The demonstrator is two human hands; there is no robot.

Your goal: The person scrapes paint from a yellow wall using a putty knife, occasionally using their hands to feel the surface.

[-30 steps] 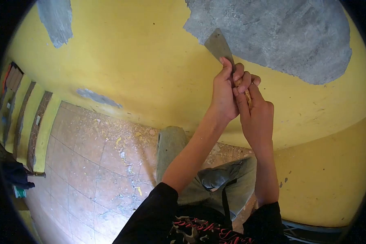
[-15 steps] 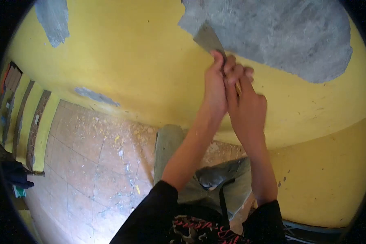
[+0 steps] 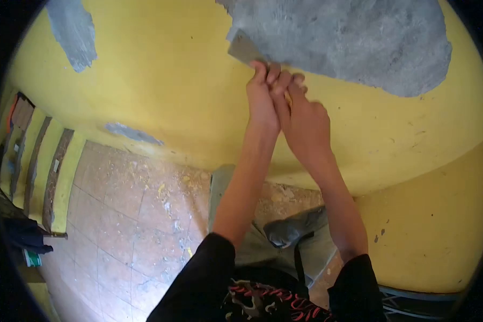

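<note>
I am holding a scraper [image 3: 245, 49] with both hands in the upper middle of the frame. My left hand [image 3: 263, 102] and my right hand [image 3: 306, 121] are clamping together on its handle, which is hidden inside them. The blade is sticking out just above my fingers, up and to the left, and is lying on the yellow wall [image 3: 161, 96] at the edge of the grey patch [image 3: 349, 43].

A yellow painted wall [image 3: 161, 80] fills the view, with a large grey patch of bare plaster [image 3: 349, 43] and two smaller grey patches [image 3: 75, 32]. Below, daylight falls on a reddish-brown tiled floor [image 3: 123, 214] strewn with yellow paint flakes [image 3: 161, 189].
</note>
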